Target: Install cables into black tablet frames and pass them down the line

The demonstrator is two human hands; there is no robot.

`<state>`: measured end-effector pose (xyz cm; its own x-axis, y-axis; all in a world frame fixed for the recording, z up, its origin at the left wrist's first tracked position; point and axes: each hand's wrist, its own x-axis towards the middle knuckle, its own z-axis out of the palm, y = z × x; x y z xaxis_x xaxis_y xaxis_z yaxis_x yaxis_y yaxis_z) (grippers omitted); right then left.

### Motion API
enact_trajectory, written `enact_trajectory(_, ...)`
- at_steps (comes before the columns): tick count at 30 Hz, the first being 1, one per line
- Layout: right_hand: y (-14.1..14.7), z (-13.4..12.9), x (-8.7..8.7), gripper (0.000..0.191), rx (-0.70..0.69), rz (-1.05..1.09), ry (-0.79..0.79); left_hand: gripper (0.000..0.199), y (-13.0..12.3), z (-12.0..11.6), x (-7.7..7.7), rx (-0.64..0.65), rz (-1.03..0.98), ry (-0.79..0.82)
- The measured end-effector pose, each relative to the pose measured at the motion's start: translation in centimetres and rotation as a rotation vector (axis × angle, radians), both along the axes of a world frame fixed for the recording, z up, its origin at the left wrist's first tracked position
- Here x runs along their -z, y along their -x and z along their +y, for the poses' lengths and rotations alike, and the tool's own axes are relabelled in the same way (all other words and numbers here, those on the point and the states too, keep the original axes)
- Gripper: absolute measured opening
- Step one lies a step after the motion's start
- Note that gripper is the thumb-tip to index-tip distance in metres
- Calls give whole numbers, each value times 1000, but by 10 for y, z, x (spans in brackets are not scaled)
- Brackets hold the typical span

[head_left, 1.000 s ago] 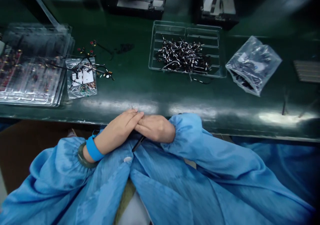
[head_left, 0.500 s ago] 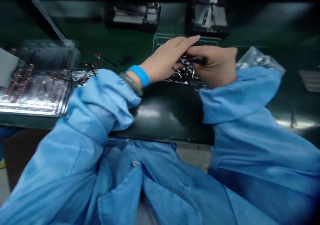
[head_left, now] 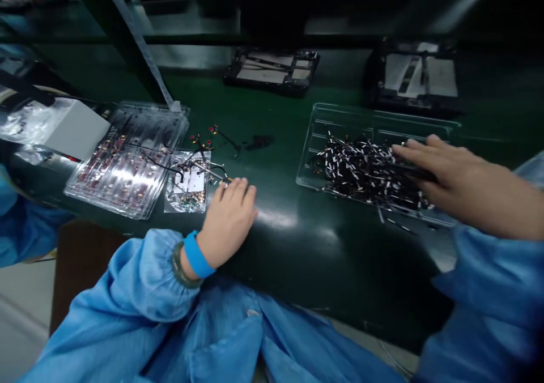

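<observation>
My left hand [head_left: 232,220], with a blue wristband, rests palm down on the green table, fingers stretched forward. Its fingertips touch or nearly touch the end of a slim metal tool that looks like tweezers [head_left: 208,170], lying partly over a small clear bag of tiny parts [head_left: 187,199]. Out to the right, my right hand [head_left: 459,182] is over a heap of small black-and-white strip-like parts [head_left: 361,167]. Its fingers are extended and the thumb is apart, with dark pieces just below them. A clear plastic tray [head_left: 312,139] bears the heap, some parts spilling over its near edge.
Stacked clear trays with reddish parts [head_left: 123,167] stand at left beside a white box [head_left: 79,131]. Short black cables [head_left: 227,139] lie behind the bag. Two black trays, one [head_left: 272,74] left and one [head_left: 420,80] right, sit at the back. A co-worker's blue sleeve [head_left: 25,224] shows at left.
My hands were together above the tray with a clump of black-and-white parts between them; they have separated. The left moved down-left towards the tweezers, the right stayed over the heap. The view shifted.
</observation>
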<state>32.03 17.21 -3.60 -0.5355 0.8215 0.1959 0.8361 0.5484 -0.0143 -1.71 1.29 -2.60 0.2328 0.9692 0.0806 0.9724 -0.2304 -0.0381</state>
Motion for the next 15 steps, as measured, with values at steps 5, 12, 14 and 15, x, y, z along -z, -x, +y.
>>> enact_trajectory(5, 42, -11, -22, 49, -219, 95, 51, 58, 26, 3, 9, -227, -10, -27)
enact_trajectory(12, 145, -37, -15, 36, -453, 192, 63, 40, 46, 10, 11, -178, -99, -113)
enact_trajectory(14, 175, -40, -7, 41, -499, 190, 129, 40, 61, 12, 11, -200, -104, -145)
enact_trajectory(15, 191, -39, -4, 46, -522, 202, 179, 41, 68, 13, 11, -211, -108, -145)
